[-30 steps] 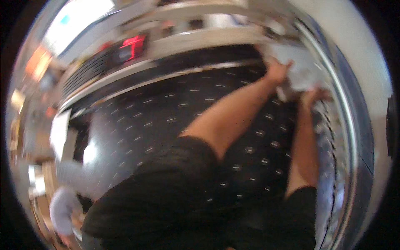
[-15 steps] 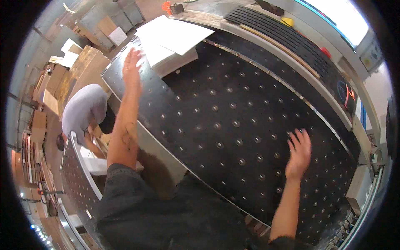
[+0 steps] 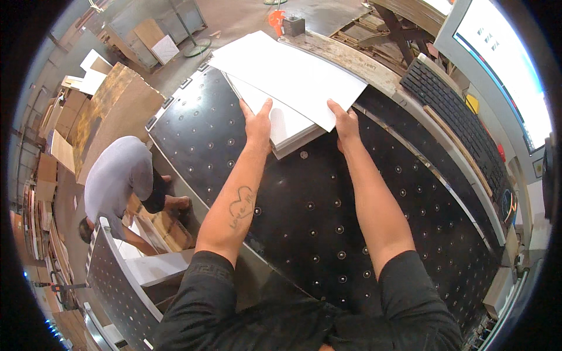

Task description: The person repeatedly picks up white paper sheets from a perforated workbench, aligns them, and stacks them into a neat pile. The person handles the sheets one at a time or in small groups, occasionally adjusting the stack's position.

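A white panel (image 3: 298, 70) lies askew on top of a short stack of white panels (image 3: 290, 130) at the far end of the black table. My right hand (image 3: 346, 126) grips the top panel by its near right corner, thumb on the upper face and fingers hidden beneath. At the near left edge of the stack, my left hand (image 3: 257, 124) is closed round the panels, its thumb on the top side by the upper panel's edge. Its fingers show on the outer side, partly hidden.
The black table (image 3: 293, 199) is dotted with small round studs. A black keyboard (image 3: 453, 120) and a lit monitor (image 3: 503, 64) stand along its right side. To the left, another person (image 3: 120, 172) bends over by a second studded table (image 3: 120, 275). An orange tool (image 3: 276, 22) sits beyond the panels.
Both hands, apart and empty before, have come to the white panels and taken hold. The top panel sits turned differently on the stack. My view has shifted, showing more of the monitor.
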Demonstrator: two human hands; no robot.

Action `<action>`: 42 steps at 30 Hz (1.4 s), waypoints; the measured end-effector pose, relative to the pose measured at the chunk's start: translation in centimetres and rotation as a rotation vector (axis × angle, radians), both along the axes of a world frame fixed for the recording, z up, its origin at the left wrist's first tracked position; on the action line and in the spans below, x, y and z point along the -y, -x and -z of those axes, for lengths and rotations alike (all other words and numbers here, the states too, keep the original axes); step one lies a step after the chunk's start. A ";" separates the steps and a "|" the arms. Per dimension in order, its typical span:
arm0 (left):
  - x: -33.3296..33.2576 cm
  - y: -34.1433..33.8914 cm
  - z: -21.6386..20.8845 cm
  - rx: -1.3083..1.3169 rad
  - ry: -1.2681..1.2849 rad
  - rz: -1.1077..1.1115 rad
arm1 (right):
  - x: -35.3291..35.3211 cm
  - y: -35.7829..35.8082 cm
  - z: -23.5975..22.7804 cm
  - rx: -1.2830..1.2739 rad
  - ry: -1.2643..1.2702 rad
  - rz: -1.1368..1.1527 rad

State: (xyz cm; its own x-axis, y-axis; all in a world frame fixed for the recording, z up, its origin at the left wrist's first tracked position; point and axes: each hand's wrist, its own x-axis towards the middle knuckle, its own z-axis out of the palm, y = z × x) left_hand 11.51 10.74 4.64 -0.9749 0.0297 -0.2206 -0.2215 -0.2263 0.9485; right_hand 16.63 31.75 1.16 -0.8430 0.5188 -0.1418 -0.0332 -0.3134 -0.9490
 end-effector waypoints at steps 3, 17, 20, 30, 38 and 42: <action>-0.2 -1.7 0.2 0.056 -0.053 -0.005 | 0.4 -2.8 -0.4 -0.002 0.036 0.021; 8.3 -9.3 -1.7 -0.399 0.311 0.175 | -5.4 -47.5 -1.9 0.172 -0.187 0.489; 5.4 -3.3 -1.8 -0.415 0.368 0.591 | -1.2 -56.0 -2.3 0.195 -0.147 0.627; -16.1 -23.3 0.4 -0.211 0.220 1.387 | 5.1 -70.8 -2.2 0.186 -0.041 1.070; -23.8 -46.9 -0.6 -0.090 0.136 1.433 | 0.7 -83.8 -0.1 0.269 -0.154 1.636; -26.0 -60.0 -0.3 -0.073 -0.035 1.451 | 0.4 -84.6 0.7 0.265 -0.272 1.596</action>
